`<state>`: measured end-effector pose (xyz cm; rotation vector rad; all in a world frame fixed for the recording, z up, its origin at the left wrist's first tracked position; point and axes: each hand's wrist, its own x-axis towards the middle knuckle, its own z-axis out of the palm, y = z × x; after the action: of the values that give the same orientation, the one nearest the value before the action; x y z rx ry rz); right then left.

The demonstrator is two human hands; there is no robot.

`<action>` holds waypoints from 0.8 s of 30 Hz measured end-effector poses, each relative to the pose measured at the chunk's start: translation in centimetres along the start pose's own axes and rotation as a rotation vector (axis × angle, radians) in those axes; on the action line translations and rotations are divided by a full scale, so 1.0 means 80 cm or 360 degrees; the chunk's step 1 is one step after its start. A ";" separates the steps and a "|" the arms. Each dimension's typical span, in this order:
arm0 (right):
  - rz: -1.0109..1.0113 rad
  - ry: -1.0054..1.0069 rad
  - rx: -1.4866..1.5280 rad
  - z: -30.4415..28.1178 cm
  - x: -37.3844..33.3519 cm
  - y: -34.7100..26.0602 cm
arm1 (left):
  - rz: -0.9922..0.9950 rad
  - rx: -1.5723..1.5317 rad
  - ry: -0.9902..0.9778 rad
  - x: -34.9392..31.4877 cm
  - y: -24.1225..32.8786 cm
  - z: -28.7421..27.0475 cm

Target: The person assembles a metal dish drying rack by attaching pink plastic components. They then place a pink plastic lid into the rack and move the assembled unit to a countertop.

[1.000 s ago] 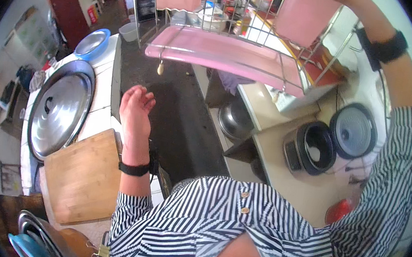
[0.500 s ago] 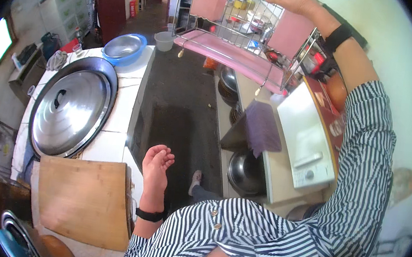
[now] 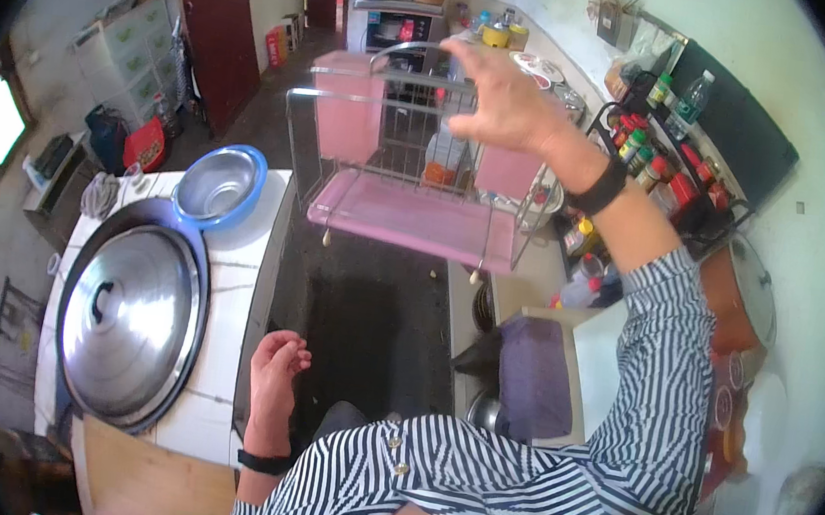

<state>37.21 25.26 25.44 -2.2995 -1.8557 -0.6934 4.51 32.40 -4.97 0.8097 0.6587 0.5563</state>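
My right hand (image 3: 510,99) holds up a wire dish rack (image 3: 397,168) by its top, with the fingers bent over the metal wire and the thumb lower down. The rack is silver, with a pink drip tray (image 3: 416,220) at its base and pink holders (image 3: 351,110) at its sides. Its small feet hang free above the dark floor. My left hand (image 3: 276,376) is beside the white tiled counter, its fingers curled in with nothing visible in them.
On the tiled counter (image 3: 229,283) at left sit a large wok with a metal lid (image 3: 137,319), a blue basin (image 3: 237,209) and a wooden board (image 3: 158,482). At right are a counter with a purple cloth (image 3: 537,381) and a black rack of seasoning bottles (image 3: 659,163).
The dish rack and my right hand have moved left and lower in the picture. The view has shifted, showing more of the far stove and seasoning rack. My left hand stays curled.
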 end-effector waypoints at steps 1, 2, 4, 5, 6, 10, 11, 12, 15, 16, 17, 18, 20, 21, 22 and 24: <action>0.0023 -0.0022 0.0152 0.006 -0.006 -0.009 | 0.0017 -0.0001 -0.0026 0.004 0.004 -0.007; 0.0044 -0.0032 0.0110 0.015 -0.006 -0.020 | 0.0002 -0.0012 -0.0109 0.007 0.011 -0.017; 0.0056 0.0011 0.0146 0.035 -0.016 -0.043 | -0.0092 0.0136 0.0013 0.002 0.026 -0.036; 0.0008 -0.0010 0.0156 0.040 -0.024 -0.046 | -0.0187 0.0211 0.0137 0.000 0.024 -0.037; 0.0018 0.0010 0.0110 0.046 -0.029 -0.048 | -0.0171 0.0202 0.0035 -0.001 0.023 -0.041; 0.0038 0.0027 0.0149 0.082 -0.038 -0.052 | -0.0020 0.0245 -0.0184 0.015 0.021 -0.055; 0.0044 -0.0003 0.0189 0.099 -0.030 -0.056 | 0.0014 0.0283 -0.0213 0.028 0.026 -0.060; 0.0065 -0.0013 0.0209 0.118 -0.022 -0.062 | 0.0009 0.0360 -0.0187 0.039 0.034 -0.066; 0.0070 0.0013 0.0221 0.147 0.030 -0.031 | 0.0088 0.0366 -0.0368 0.100 0.064 -0.049; 0.0069 0.0035 0.0201 0.147 0.043 -0.011 | 0.0052 0.0318 -0.0369 0.115 0.069 -0.037; 0.0091 0.0051 0.0180 0.150 0.052 0.005 | 0.0019 0.0366 -0.0354 0.129 0.076 -0.028; 0.0113 0.0078 0.0164 0.153 0.058 0.024 | 0.0010 0.0388 -0.0366 0.138 0.078 -0.017; 0.0083 0.0139 0.0195 0.155 0.061 0.051 | -0.0120 0.0507 -0.0297 0.150 0.082 -0.005; 0.0077 0.0157 0.0194 0.163 0.083 0.069 | -0.0048 0.0423 -0.0334 0.175 0.085 0.000; 0.0086 0.0153 0.0152 0.172 0.100 0.082 | -0.0057 0.0396 -0.0325 0.191 0.089 0.001; 0.0160 0.0092 0.0115 0.189 0.130 0.105 | -0.0089 0.0362 -0.0249 0.225 0.091 0.001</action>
<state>50.93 37.96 17.93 -2.2838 -1.6989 -0.6607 15.18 48.67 -4.83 1.0339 0.6048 0.3668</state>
